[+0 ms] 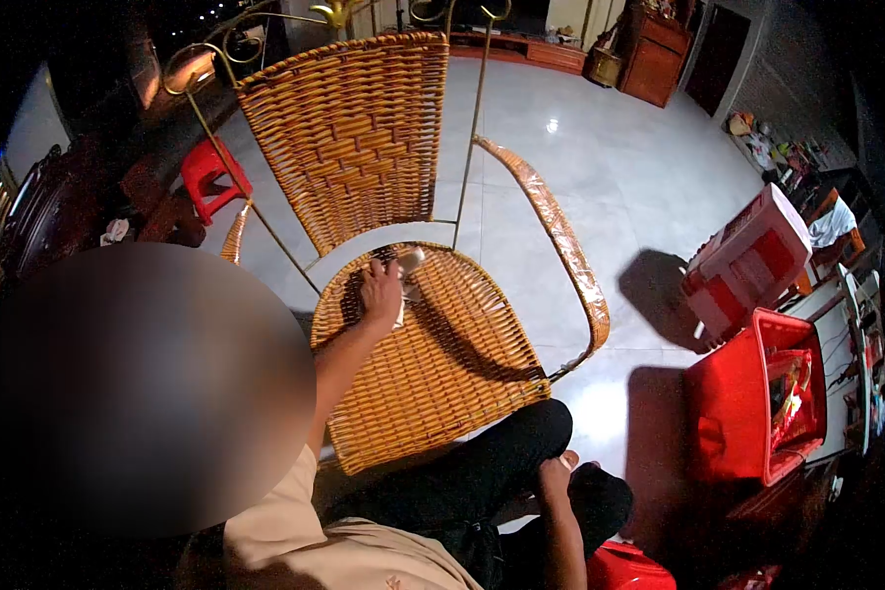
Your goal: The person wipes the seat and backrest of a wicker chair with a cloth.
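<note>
A woven rattan chair (433,393) faces me, with a tan-and-brown seat and a woven backrest (349,138) on a thin gold metal frame. My left hand (382,291) is pressed to the back part of the seat, its fingers bent over a white cloth-like piece (413,262). Part of that piece is hidden beneath the hand. Near my black-trousered knee, my right hand (555,474) is closed, with a small pale bit showing at its fingers that I cannot make out. The chair's armrest (560,231) curves along the right, wrapped in clear plastic.
A red tub (728,413) with packets inside stands at the right, beside a pink-and-red box (747,256). A red plastic stool (213,177) is behind the chair at left. Wooden cabinets (654,49) line the far wall. A large blurred oval covers the lower left.
</note>
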`<act>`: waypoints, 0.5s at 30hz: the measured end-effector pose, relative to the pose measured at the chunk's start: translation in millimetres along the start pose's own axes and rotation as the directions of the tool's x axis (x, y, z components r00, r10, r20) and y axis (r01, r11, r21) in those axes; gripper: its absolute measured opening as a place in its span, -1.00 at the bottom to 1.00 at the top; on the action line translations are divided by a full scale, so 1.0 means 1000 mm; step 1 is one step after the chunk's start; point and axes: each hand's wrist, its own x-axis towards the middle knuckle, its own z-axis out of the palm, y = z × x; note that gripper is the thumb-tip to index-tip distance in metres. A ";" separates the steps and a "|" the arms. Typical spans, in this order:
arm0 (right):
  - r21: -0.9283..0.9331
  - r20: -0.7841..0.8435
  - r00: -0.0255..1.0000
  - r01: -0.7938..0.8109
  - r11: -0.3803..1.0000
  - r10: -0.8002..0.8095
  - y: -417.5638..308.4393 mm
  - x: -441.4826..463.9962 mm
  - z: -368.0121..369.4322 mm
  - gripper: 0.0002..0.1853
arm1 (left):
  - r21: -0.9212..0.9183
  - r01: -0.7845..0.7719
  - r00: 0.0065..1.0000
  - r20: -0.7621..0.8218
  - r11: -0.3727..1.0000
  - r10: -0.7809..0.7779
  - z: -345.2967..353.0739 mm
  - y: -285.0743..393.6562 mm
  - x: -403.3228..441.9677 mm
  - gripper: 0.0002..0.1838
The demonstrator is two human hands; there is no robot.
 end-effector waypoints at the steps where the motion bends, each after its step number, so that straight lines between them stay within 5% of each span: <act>1: -0.063 0.061 0.998 0.038 0.997 -0.034 0.005 0.004 0.010 -0.84 | -0.048 0.067 0.997 -0.046 0.997 -0.070 0.023 -0.004 0.009 -0.57; 2: 0.009 0.086 0.996 -0.021 1.000 0.020 0.009 0.003 0.021 -0.84 | -0.101 0.129 0.986 -0.091 0.986 -0.139 0.045 -0.007 0.017 -0.54; 4: 0.066 0.120 0.991 -0.066 0.996 0.058 0.011 -0.001 0.028 -0.84 | 0.313 -0.144 0.972 0.222 0.939 0.075 -0.001 0.011 0.011 -0.56; 5: 0.057 0.126 0.991 -0.044 0.997 0.037 0.006 -0.001 0.018 -0.85 | 0.408 -0.195 0.964 0.249 0.892 0.097 0.010 0.009 0.017 -0.52; 6: 0.046 0.130 0.991 -0.025 0.999 0.019 0.001 0.000 0.010 -0.85 | 0.407 -0.195 0.963 0.254 0.892 0.094 0.010 0.011 0.020 -0.52; 8: 0.033 0.137 0.991 -0.002 0.999 -0.002 -0.003 0.000 -0.002 -0.85 | -0.030 0.251 0.946 0.220 0.968 -0.238 0.006 0.019 0.027 -0.49; 11: 0.016 0.147 0.989 0.011 1.000 -0.013 -0.006 0.003 -0.007 -0.85 | 0.336 -0.042 0.971 0.235 0.941 -0.040 0.052 0.004 0.044 -0.48; 14: -0.002 0.149 0.989 0.022 1.000 -0.021 -0.006 0.003 -0.001 -0.85 | 0.195 0.090 0.967 0.219 0.977 -0.133 0.014 0.019 0.032 -0.51; 15: -0.007 0.150 0.989 0.020 1.000 -0.019 -0.007 0.003 -0.002 -0.85 | 0.303 -0.122 0.968 0.247 0.945 0.046 0.013 0.015 0.030 -0.57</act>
